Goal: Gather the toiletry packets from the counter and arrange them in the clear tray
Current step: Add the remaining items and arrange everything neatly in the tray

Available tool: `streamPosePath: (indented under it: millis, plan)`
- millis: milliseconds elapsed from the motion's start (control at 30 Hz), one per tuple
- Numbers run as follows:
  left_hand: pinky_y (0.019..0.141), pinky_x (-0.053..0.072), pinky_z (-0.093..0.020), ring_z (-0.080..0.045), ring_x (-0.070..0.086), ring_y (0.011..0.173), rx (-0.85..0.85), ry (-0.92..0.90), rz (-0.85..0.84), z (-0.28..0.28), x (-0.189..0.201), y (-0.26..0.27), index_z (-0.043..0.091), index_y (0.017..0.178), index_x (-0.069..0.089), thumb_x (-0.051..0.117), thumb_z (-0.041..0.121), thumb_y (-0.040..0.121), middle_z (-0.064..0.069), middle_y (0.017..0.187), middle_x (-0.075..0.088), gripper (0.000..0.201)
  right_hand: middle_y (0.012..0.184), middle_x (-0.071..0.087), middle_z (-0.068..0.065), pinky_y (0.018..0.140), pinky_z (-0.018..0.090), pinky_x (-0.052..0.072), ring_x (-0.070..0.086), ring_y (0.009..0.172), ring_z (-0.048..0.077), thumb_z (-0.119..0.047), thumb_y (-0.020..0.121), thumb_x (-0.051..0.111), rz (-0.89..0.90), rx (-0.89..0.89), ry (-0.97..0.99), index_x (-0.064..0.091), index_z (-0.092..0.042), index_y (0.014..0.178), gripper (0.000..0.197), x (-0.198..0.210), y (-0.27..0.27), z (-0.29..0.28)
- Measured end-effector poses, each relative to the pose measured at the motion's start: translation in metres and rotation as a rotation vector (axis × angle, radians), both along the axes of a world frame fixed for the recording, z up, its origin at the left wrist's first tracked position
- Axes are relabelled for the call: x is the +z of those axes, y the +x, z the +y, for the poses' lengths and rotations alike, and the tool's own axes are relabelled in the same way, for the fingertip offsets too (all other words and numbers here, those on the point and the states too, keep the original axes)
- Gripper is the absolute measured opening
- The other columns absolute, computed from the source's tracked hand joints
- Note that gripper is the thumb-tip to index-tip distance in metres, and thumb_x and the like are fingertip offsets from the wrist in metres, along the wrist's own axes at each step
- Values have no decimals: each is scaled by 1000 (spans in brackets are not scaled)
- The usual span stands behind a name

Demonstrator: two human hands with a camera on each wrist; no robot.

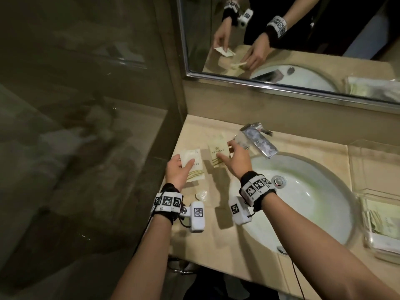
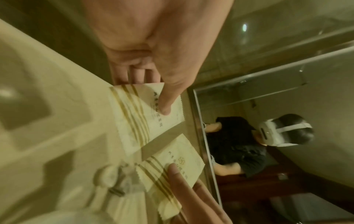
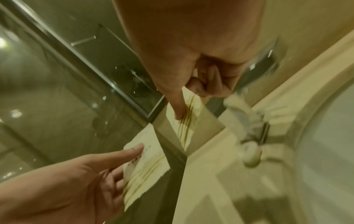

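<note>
**A:** Where do I stand, working from the near edge back?

**B:** Nearest you, a small clear wrapper [image 1: 201, 194] lies on the counter [image 1: 216, 239] close to its front edge, left of the sink [image 1: 303, 204]. I can't tell what it is.

**A:** And my hands?

**B:** Your left hand [image 1: 178, 172] pinches the left packet [image 1: 193, 167], thumb on top and fingers beneath, near the counter's left edge. The left wrist view shows that clearly. Your right hand [image 1: 234, 160] has the right packet [image 1: 217, 151] between thumb and curled fingers, just left of the tap [image 1: 257, 139] and toward the back edge.

**A:** Both lifted?

**B:** Each throws a shadow on the counter in the wrist views, so I judge they are at least partly raised. I wouldn't swear they are wholly clear of it.

**A:** And the tray?

**B:** The tray [image 1: 372, 245] sits at the counter's right edge, beyond the sink, well apart from both hands. It already holds some packets, though I can't count them.

**A:** So what's left?

**B:** I'd say you're well along. These two must cross over the sink and be laid in with the others. I see no further packets on the counter.
</note>
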State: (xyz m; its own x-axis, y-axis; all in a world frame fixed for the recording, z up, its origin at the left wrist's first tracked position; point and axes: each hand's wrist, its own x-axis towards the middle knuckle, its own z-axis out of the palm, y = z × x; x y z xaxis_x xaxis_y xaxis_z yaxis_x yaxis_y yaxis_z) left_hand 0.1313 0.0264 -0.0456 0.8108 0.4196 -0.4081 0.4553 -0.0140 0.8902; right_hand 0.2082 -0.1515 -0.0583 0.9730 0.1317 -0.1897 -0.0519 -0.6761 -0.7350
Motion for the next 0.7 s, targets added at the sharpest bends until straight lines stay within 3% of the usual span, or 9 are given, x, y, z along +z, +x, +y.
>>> streamPosePath:
  millis: [100, 200, 333, 500, 633, 700]
  plan:
    - [87, 57, -40, -23, 70, 94, -47, -2, -91, -33, 29, 22, 13, 90, 63, 70, 12, 84, -9, 99, 72, 9, 105, 67, -6, 77, 17, 48, 61, 91, 9, -28, 83, 75, -77, -63, 166, 62, -14, 120, 42, 27, -7, -41]
    - [86, 58, -40, -22, 71, 93, -114, -17, -156, -76, 54, 40, 0, 103, 63, 71, 14, 84, -12, 101, 73, 25, 97, 67, -12, 64, 5, 39, 57, 75, -5, -26, 85, 72, -167, -119, 217, 66, -19, 118, 34, 53, -11, -90]
    - [82, 58, -37, -24, 71, 93, -210, -87, -215, -150, 77, 59, 7, 109, 64, 70, 10, 84, -14, 103, 73, 26, 91, 69, -11, 60, 12, 41, 57, 65, -4, -32, 93, 63, -205, -262, 226, 68, -21, 112, 23, 73, -15, -167]
    - [77, 58, -30, -21, 71, 93, -377, -114, -212, -252, 83, 70, 2, 118, 61, 65, 14, 89, -13, 107, 72, 32, 95, 70, -6, 60, 7, 36, 55, 70, 0, -33, 94, 61, -269, -404, 158, 71, -17, 111, 25, 82, -31, -272]
    - [88, 57, -43, -24, 69, 99, -460, -83, -184, -331, 75, 66, 12, 108, 65, 66, 18, 88, -11, 107, 71, 21, 100, 69, -6, 75, 26, 51, 64, 86, 11, -28, 87, 68, -219, -567, 197, 65, -19, 118, 32, 77, -53, -361]
    - [90, 55, -45, -27, 68, 98, -498, -59, -168, -366, 68, 61, 18, 100, 66, 67, 18, 87, -9, 103, 71, 13, 94, 66, -5, 72, 27, 53, 65, 81, 13, -23, 85, 71, -199, -643, 212, 60, -19, 119, 36, 74, -66, -403]
